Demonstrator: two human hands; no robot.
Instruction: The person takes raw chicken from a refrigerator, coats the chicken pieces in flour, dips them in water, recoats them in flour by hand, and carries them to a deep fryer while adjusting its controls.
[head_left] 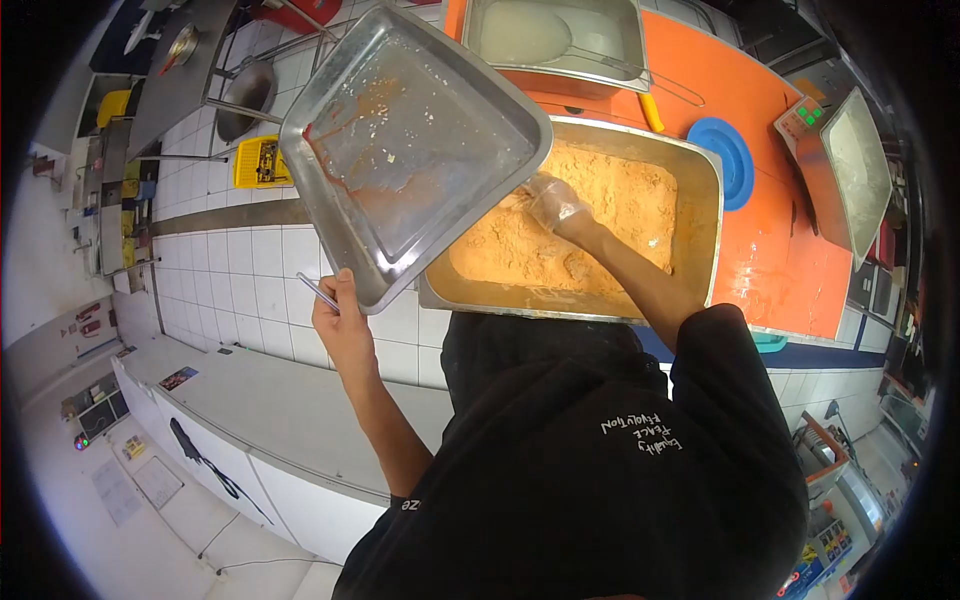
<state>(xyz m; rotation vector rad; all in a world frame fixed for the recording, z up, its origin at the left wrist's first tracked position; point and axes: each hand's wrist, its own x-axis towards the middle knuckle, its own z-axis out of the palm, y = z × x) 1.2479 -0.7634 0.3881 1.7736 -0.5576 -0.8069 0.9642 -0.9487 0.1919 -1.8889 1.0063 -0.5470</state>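
My left hand [342, 315] is closed on the near corner of a square metal tray [420, 130], which is tilted up beside the flour pan. Reddish streaks and pale crumbs mark the tray's inside. A thin silver rod-like piece [318, 292] sticks out by that hand; its kind is unclear. My right hand [555, 203], in a clear plastic glove, is in the orange-tinted flour [610, 240] just under the tray's right edge. Its fingers look bunched, and what they hold, if anything, is hidden. A deep rectangular metal pan [708, 235] contains the flour.
Behind the pan, a metal container [640, 40] holds cloudy liquid and a wire strainer [610, 62]. A yellow handle [651, 112], a blue plate [735, 165] and a scale [800, 118] with a metal container [850, 175] are on the orange table [765, 270]. A yellow basket [260, 163] stands at left.
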